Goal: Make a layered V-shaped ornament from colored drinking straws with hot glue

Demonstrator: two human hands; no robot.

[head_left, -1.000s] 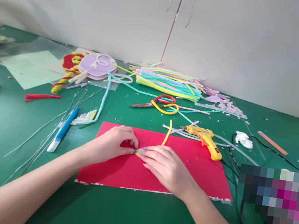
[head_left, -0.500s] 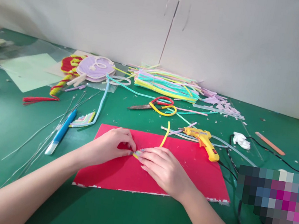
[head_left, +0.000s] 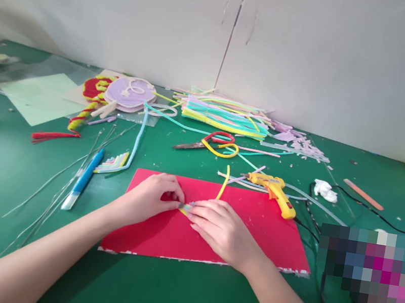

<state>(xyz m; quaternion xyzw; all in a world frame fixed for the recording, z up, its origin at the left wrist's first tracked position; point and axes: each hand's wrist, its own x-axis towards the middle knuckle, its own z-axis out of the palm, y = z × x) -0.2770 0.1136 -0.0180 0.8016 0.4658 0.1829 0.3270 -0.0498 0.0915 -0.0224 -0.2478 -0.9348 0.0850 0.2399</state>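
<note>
Over a red foam sheet (head_left: 250, 236), both hands meet on a small piece of joined pastel and yellow pipe cleaners (head_left: 184, 208). My left hand (head_left: 154, 197) pinches its left end between thumb and fingertips. My right hand (head_left: 224, 229) lies over the right part, fingers together and pressed on it, hiding much of the piece. A yellow pipe cleaner end (head_left: 223, 183) sticks up behind my right hand; whether it joins the held piece is hidden. Left of the sheet lies a similar stepped striped piece (head_left: 113, 162) with a long light blue tail.
A yellow glue gun (head_left: 275, 189) rests on the sheet's back right, its black cord trailing right. Scissors (head_left: 215, 143) and a pipe cleaner bundle (head_left: 225, 117) lie behind. At left are a blue pen-like tool (head_left: 85, 176), thin wires (head_left: 44, 213) and a lilac round craft piece (head_left: 130, 93).
</note>
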